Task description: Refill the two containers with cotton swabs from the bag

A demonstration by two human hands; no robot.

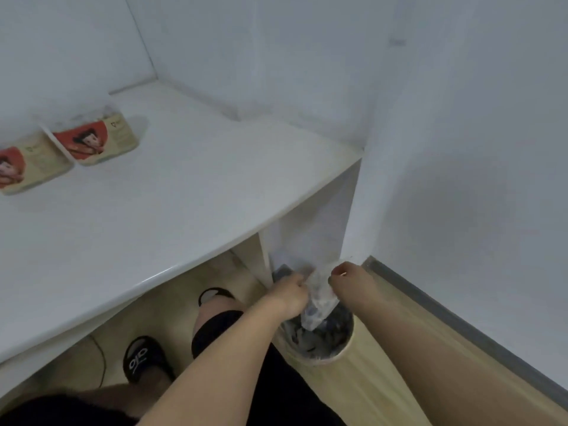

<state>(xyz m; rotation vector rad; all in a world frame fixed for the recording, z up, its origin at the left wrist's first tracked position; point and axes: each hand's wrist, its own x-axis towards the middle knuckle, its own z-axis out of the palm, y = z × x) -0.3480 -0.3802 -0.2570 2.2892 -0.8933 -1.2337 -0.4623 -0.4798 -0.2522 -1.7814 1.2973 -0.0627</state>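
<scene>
Head cam: counter (159, 192) holds both containers (95, 139) far left. Down by the bin (319, 336), your left hand (290, 292) and right hand (345, 276) pinch the bag (318, 298); looks light, floppy, slippery, so grip its top edge.

Both hands, left hand (292, 292) and right hand (349, 276), pinch the bag (319, 299) over a bin (319, 336).

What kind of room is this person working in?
Probably a corner of a home room: a white built-in counter against plain walls, a wood-look floor, and a lined waste bin below, over which both hands hold a clear bag.
</scene>
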